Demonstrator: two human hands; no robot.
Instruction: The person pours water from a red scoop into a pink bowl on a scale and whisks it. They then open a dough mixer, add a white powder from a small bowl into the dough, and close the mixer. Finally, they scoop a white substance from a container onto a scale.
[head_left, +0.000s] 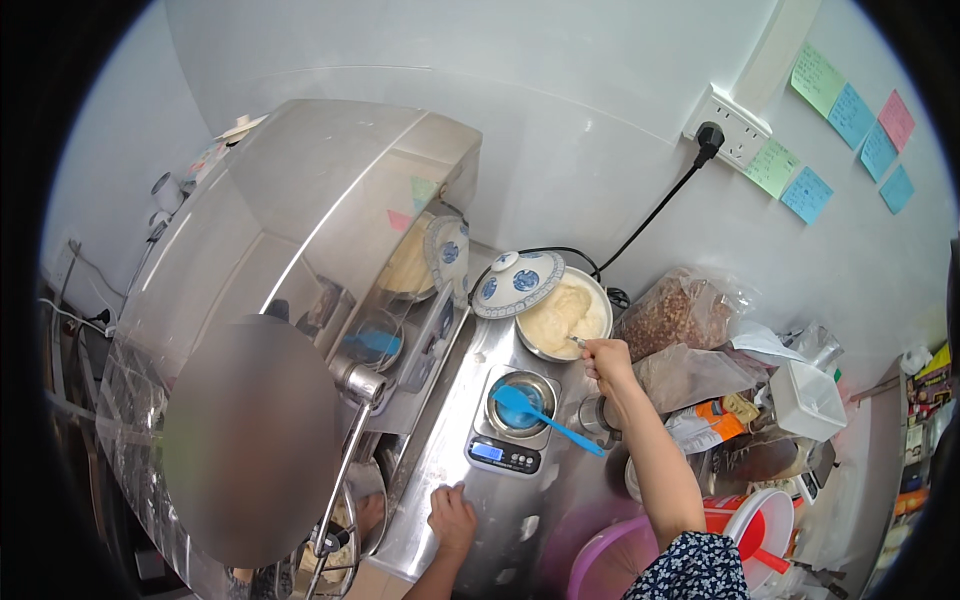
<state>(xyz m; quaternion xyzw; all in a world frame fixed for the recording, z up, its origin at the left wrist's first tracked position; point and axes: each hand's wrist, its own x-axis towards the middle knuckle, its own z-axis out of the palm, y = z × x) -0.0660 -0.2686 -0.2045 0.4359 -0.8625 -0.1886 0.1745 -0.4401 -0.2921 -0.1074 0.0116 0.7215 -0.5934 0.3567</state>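
My right hand grips the metal handle of a utensil at the near rim of a white bowl. Pale, creamy dough fills that bowl; whatever part of the utensil lies in it is hidden. A white and blue patterned lid with a knob leans over the bowl's left side. My left hand rests on the steel worktop, fingers curled together, with nothing visible in it. Between the hands stands a digital kitchen scale bearing a small steel bowl and a blue silicone spatula.
A reflective steel machine takes up the left side, with a mixer's wire guard below. At right are a bag of reddish-brown bits, a white plastic container, a purple basin and a red-and-white bucket. A black cord runs to a wall socket.
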